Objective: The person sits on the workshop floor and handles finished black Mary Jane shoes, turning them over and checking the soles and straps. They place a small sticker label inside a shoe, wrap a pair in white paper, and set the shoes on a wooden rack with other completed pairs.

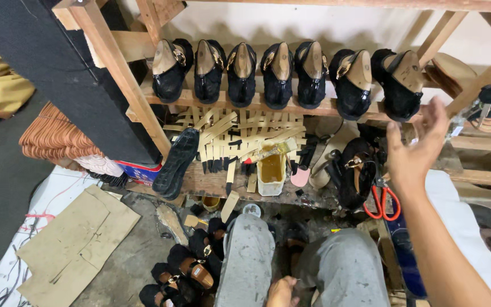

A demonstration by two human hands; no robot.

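My right hand is raised in the air, fingers spread, holding nothing, just below the rightmost black shoe on a last on the wooden shelf. My left hand rests low between my grey-trousered knees, fingers curled; I cannot see anything in it. A black shoe with a gold buckle lies on the lower bench, left of my right wrist. Red-handled scissors lie beside it.
Several black shoes on lasts line the shelf. A yellowish glue container, tan straps, a black sole and a pink piece sit on the bench. Finished sandals and cardboard sheets lie on the floor at left.
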